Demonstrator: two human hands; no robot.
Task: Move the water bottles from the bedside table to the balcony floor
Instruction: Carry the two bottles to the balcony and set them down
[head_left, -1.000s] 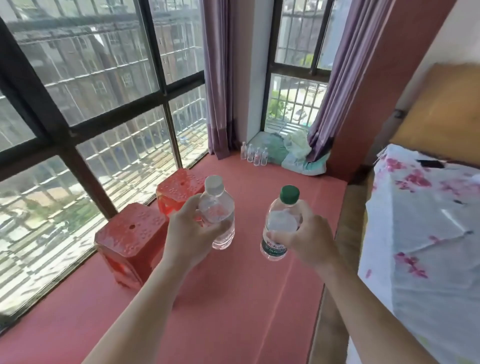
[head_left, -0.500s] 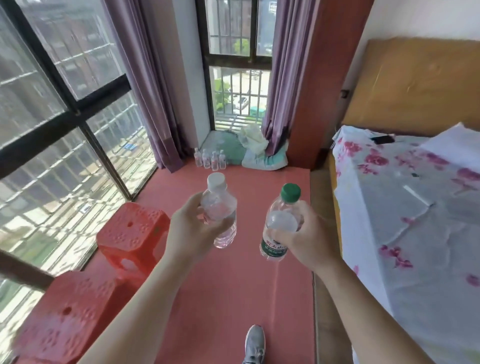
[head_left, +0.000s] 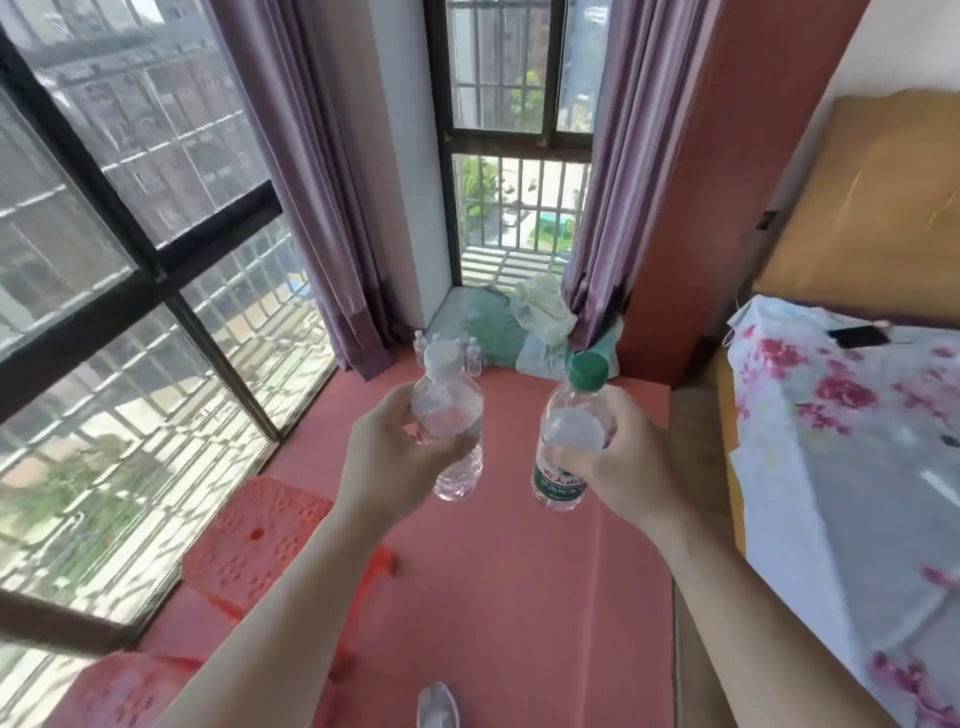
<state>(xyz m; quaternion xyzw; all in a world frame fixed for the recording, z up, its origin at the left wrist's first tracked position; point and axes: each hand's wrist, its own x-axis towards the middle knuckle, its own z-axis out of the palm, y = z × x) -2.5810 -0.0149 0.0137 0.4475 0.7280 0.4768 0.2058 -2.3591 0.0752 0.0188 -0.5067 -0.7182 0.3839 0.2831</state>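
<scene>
Red floor (head_left: 519, 582): carry step under way.
Fingers of the left hand (head_left: 389, 462) wrap the white-cap bottle (head_left: 453, 415), those of the right hand (head_left: 626, 470) the green-cap bottle (head_left: 566, 447); next, stand both by the upper-centre row (head_left: 472, 356).

**Daylight bright, image soft, edges bent**

Strong daylight enters through the barred windows (head_left: 156, 218) at left and ahead. The red floor (head_left: 519, 597) is evenly lit; shadows are faint. The bed sheet (head_left: 857, 493) shows pale glare. Overall focus is soft. Straight lines bow toward the edges. The shoe (head_left: 438, 704) at the bottom edge is blurred.
</scene>
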